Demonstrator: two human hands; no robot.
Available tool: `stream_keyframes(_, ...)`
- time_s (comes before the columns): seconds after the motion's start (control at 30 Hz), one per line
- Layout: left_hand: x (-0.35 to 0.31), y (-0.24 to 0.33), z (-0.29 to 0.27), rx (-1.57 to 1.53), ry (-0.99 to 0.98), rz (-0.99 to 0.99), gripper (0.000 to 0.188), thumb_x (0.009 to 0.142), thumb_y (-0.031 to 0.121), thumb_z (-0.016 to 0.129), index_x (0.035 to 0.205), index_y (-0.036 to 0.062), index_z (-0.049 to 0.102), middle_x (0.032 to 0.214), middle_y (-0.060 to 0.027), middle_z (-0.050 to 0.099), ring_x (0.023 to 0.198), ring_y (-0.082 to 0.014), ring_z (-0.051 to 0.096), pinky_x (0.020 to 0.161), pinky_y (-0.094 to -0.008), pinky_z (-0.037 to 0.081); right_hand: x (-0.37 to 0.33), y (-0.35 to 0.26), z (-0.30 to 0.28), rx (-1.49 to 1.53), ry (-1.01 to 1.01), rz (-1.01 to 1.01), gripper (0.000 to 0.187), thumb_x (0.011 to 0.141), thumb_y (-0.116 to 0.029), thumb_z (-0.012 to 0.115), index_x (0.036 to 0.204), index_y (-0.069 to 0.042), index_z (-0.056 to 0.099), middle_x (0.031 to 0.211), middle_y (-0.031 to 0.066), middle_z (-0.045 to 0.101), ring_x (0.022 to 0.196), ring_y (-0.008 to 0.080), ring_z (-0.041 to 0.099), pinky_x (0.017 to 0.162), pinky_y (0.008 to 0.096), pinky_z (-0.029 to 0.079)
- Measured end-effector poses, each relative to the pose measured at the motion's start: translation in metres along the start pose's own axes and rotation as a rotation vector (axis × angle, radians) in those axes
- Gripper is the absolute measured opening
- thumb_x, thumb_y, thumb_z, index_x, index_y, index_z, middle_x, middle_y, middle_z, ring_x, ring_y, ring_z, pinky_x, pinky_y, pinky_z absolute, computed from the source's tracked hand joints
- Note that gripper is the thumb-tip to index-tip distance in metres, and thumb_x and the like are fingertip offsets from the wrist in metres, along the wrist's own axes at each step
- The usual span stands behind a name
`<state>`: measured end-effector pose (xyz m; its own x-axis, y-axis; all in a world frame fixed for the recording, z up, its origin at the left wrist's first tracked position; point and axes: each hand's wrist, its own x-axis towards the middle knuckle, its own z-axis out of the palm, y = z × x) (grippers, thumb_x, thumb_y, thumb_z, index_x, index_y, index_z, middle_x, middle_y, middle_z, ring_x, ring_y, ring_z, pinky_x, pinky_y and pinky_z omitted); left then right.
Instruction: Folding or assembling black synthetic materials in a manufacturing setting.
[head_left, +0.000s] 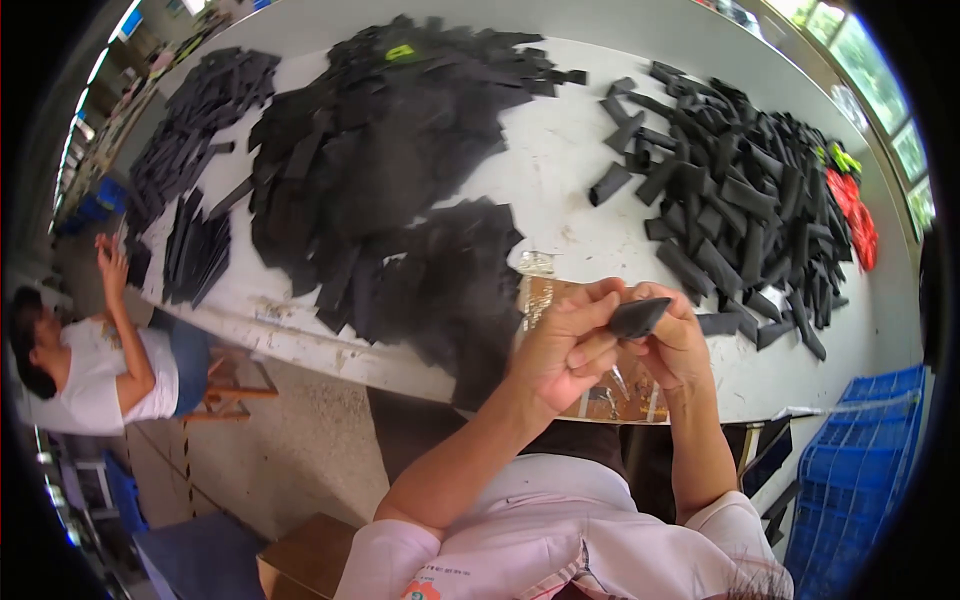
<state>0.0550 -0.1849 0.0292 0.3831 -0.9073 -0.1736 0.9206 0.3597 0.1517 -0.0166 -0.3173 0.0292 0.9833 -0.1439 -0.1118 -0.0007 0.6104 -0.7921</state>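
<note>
Both my hands are raised over the table's front edge and closed on a small black fabric tube [638, 318]. My left hand [568, 345] pinches its left end. Fingers of my right hand [675, 345] wrap round it from the other side. The tube's far end points up to the right, and part of it is hidden by my fingers. Beneath my hands lies a brown cardboard sheet [625, 396] with clear tape on it. A heap of similar black tubes [740, 195] lies to the right, and a large heap of flat black fabric pieces [370, 160] to the left.
The white table [560, 130] has a raised back wall. Smaller stacks of black strips [195, 250] lie at far left, near a seated person [125, 370]. At right are a red plastic bag [852, 220] and a blue crate [860, 470]. A cardboard box [305, 555] stands on the floor.
</note>
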Motion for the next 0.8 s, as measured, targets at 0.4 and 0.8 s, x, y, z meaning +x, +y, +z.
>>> stream_keyframes(0.4, -0.001, -0.009, 0.019, -0.369, -0.176, 0.010, 0.016, 0.085, 0.011, 0.049, 0.101, 0.0098, 0.048, 0.058, 0.0018, 0.047, 0.032, -0.0019, 0.027, 0.033, -0.0154, 0.019, -0.002, -0.031, 0.030, -0.278, 0.100, -0.131, 0.012, 0.072, -0.006, 0.055, 0.080, 0.000, 0.048, 0.068, 0.0031, 0.048, 0.048, 0.0051, 0.042, 0.038, 0.0145, 0.029)
stream_keyframes(0.8, 0.005, -0.024, -0.015, -0.095, -0.057, 0.039, 0.013, 0.083, 0.010, 0.053, 0.095, 0.0081, 0.050, 0.072, 0.0001, 0.054, 0.035, -0.0003, 0.033, 0.031, -0.0131, 0.023, -0.001, -0.009, -0.006, -0.174, 0.080, 0.015, 0.028, 0.068, -0.015, 0.062, 0.086, -0.001, 0.045, 0.068, 0.0038, 0.049, 0.047, 0.0076, 0.045, 0.038, 0.0158, 0.032)
